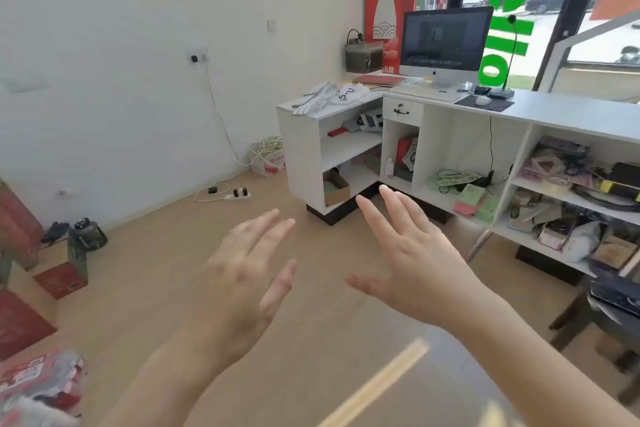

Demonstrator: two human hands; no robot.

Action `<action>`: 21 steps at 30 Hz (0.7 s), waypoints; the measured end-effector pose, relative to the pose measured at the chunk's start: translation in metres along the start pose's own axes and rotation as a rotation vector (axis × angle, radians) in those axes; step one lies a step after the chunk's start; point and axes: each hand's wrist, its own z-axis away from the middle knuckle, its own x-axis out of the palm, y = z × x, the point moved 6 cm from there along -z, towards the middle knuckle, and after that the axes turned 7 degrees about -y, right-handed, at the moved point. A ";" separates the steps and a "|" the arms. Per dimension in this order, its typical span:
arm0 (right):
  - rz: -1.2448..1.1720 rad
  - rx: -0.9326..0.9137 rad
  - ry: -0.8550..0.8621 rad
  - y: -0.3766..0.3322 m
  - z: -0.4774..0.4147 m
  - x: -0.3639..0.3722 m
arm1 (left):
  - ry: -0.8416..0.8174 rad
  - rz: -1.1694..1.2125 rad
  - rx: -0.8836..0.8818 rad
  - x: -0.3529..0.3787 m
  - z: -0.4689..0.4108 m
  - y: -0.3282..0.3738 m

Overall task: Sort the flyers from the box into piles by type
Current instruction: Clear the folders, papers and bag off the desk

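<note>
Left hand (242, 270), right hand (415, 260): both empty, fingers spread, hovered in front of counter (571, 111) | box (336, 189): sat on counter's bottom shelf, left end; contents unclear, likely the flyers | step: grip box by both sides, slide it out level.

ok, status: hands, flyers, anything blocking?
Left hand open, empty. Right hand open, empty. No flyer held; cardboard box on bottom shelf ahead, untouched. No obstruction seen between.
</note>
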 end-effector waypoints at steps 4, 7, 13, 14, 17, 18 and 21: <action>-0.083 0.111 -0.024 0.027 -0.077 0.044 | -0.112 0.127 -0.181 0.056 -0.056 -0.056; -0.474 0.227 -0.010 0.054 -0.139 0.060 | -0.078 0.352 -0.228 0.079 -0.112 -0.096; -1.228 0.394 0.212 0.102 -0.260 0.058 | -0.008 1.003 -0.454 0.109 -0.236 -0.154; -1.294 0.416 0.228 0.112 -0.279 0.057 | -0.014 1.053 -0.471 0.117 -0.260 -0.160; -1.397 0.433 0.259 0.146 -0.331 0.046 | -0.011 1.101 -0.446 0.144 -0.333 -0.170; -1.379 0.438 0.268 0.160 -0.346 0.042 | -0.013 1.088 -0.432 0.153 -0.357 -0.173; -1.296 0.432 0.281 0.211 -0.393 0.038 | -0.064 1.009 -0.393 0.185 -0.424 -0.178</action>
